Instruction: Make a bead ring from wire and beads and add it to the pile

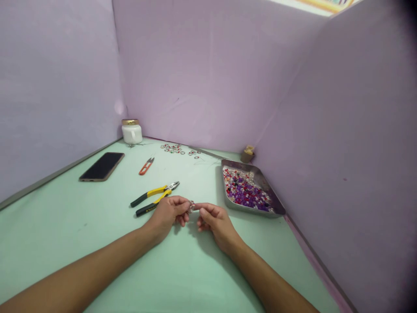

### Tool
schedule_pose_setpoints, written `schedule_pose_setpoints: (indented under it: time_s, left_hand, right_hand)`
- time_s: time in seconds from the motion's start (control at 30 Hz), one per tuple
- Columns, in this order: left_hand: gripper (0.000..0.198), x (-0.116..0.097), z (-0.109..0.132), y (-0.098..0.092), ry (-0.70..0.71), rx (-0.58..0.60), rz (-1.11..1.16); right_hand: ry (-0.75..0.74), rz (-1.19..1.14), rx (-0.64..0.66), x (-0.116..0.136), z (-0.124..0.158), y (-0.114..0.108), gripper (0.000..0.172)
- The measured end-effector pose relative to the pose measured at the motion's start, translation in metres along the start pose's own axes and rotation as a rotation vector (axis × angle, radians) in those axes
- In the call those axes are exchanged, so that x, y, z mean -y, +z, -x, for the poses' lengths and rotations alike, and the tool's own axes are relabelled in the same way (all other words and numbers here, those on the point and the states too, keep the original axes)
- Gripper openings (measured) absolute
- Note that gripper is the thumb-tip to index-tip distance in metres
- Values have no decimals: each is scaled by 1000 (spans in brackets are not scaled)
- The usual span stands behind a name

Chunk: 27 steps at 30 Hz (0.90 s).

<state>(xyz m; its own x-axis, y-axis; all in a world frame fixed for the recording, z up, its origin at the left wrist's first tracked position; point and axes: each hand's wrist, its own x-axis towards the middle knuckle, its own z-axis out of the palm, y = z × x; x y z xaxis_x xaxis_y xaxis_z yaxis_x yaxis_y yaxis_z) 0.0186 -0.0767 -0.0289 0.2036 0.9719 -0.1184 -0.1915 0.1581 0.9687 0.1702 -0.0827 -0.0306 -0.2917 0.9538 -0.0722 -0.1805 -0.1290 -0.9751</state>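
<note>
We've got the small beaded piece [192, 206] above the table [192, 274], pinched between left hand [166, 215] thumb and index; right hand [217, 222] index tip meets its other side, but we can't tell if that hand grips. Main risk: it's tiny and mostly finger-covered, so a loose pinch could drop it. Pliers [157, 191] sit right by our left hand; a sideways shift could knock them. Tray [267, 188] of loose beads [245, 192] could spill if our right arm swings wide.
</note>
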Motion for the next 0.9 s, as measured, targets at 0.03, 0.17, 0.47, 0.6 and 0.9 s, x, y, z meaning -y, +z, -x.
schedule_pose_setpoints:
  time_s: [0.03, 0.17, 0.47, 0.6, 0.9]
  left_hand:
    - [17, -1, 0, 0, -4, -4, 10]
    - [17, -2, -1, 0, -11, -12, 18]
    - [15, 0, 1, 2, 5, -27, -52]
    - [16, 1, 1, 3, 10, -21, -80]
    - [12, -2, 1, 6, 60, -82, -156]
  right_hand:
    - [-2, 0, 1, 0, 0, 0, 29]
    - [-21, 16, -25, -3, -2, 0, 26]
    - [-46, 106, -67, -2, -1, 2, 24]
    - [-74, 174, -87, -2, 0, 2, 24]
    - [-91, 204, -50, -6, -1, 0, 22]
